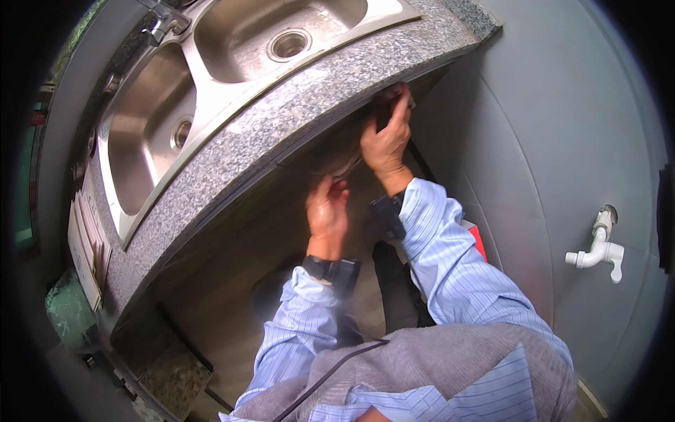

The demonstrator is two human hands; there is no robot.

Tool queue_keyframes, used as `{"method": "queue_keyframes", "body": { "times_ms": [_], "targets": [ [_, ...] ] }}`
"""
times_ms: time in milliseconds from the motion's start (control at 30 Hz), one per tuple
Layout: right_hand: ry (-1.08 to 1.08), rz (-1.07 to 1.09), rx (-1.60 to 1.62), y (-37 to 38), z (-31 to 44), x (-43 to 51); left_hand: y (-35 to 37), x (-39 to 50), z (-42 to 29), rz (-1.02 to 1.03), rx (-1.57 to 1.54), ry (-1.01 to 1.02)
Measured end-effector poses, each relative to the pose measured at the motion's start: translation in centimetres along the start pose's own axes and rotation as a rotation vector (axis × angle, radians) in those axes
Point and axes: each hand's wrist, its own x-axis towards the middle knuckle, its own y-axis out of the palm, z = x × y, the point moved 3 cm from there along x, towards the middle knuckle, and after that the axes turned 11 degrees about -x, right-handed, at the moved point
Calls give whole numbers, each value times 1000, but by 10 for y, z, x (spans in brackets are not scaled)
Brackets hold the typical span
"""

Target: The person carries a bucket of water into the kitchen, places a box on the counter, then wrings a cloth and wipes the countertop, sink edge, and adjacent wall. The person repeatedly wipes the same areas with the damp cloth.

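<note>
Below the front edge of the granite countertop [295, 113], both of my hands are in the shade by a dark cabinet front [227, 227]. My right hand [387, 145] reaches up close under the counter edge, its thumb and fingers apart around something dim and pale. Lower and to the left, my left hand [328, 213] has its fingers curled, with the fingertips by a thin pale piece [345, 168], perhaps cloth or a reflection. Blur and shadow hide whether either hand grips anything. Dark straps with black devices circle both wrists.
Two steel sink basins [253, 39] with a tap [167, 24] are set into the counter. On the right, a white plastic tap [601, 250] sticks out of the grey wall [569, 132]. Cardboard pieces [87, 248] lean at the counter's left end. A red box [476, 240] stands behind my right forearm.
</note>
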Motion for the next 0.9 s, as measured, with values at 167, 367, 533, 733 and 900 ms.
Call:
{"method": "queue_keyframes", "body": {
  "times_ms": [167, 367, 533, 733, 900],
  "targets": [
    [-93, 200, 151, 24, 110, -97, -68, -26, -107, -73, 90, 360],
    [29, 323, 334, 30, 128, -128, -97, -49, -170, -214, 252, 516],
    [52, 673, 548, 10, 119, -161, -79, -68, -139, -78, 352, 414],
    [365, 931, 572, 0, 65, -153, -33, -82, -72, 267, 755, 275],
    [424, 872, 573, -30, 22, -123, -4, -77, -39, 325, 705, 87]
  ]
}}
